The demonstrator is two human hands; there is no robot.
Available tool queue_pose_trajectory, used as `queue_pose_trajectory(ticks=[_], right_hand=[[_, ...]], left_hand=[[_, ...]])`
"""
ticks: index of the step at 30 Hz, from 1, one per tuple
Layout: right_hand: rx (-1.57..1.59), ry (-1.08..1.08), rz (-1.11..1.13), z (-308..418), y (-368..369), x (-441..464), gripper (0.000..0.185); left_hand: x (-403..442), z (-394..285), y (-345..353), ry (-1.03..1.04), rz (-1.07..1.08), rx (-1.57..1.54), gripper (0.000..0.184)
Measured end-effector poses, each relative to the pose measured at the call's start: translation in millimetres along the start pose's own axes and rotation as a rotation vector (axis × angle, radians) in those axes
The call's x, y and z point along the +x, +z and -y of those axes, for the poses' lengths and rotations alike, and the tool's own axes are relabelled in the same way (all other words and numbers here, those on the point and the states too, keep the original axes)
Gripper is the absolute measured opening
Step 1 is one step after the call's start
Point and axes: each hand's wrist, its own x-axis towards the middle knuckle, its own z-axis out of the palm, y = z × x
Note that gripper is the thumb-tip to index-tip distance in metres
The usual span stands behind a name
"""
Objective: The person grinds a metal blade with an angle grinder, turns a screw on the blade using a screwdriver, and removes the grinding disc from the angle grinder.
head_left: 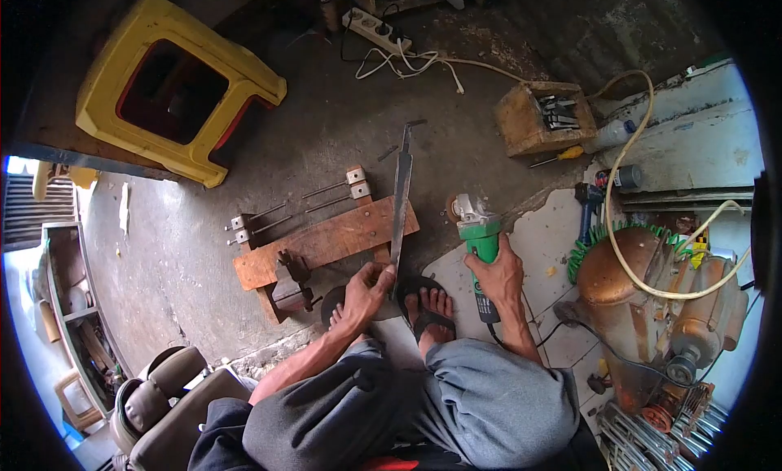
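My left hand pinches the lower end of a long, dark metal blade, which points away from me with a narrow tip at the far end. My right hand is wrapped round the green body of an angle grinder. The grinder's silver head faces away, with a small disc at its left side; whether it spins I cannot tell. Left of the blade lies a low wooden bench with a small vise on its near edge and metal rods with clamp blocks behind.
A yellow plastic stool lies at the upper left. A power strip with white cables is at the back. A wooden box of metal pieces, a screwdriver and a rusty compressor with a hose stand right. The grinder's cord trails right.
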Motion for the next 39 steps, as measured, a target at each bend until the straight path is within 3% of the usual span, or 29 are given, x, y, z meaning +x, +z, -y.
queue_pose_trajectory(ticks=[3,5,8,13,18,34,39], right_hand=[[0.009,-0.077,-0.025,0.3,4.2,-1.9,0.055],[-0.002,-0.128,-0.05,3.7,5.0,-2.9,0.054],[-0.024,-0.167,-0.058,7.4,9.2,-4.2,0.055],[-0.04,-0.276,-0.107,12.2,21.2,-2.0,0.06],[-0.036,-0.287,-0.078,17.4,30.6,-3.7,0.068],[-0.082,-0.276,-0.04,20.5,41.5,-7.2,0.082],[-0.089,-0.289,-0.061,30.7,38.9,2.6,0.084]], left_hand=[[4.6,-3.2,4.8,0.039,0.039,0.116,0.031],[23.0,14.9,10.0,0.039,0.143,-0.174,0.025],[34.7,-3.9,19.9,-0.042,0.19,-0.3,0.016],[52.3,-8.8,32.2,0.021,0.199,-0.289,0.018],[56.5,2.9,45.2,0.07,0.018,-0.143,0.018],[50.4,-3.1,32.2,0.02,0.151,-0.24,0.021],[55.8,-0.4,29.9,0.041,0.109,-0.085,0.02]])
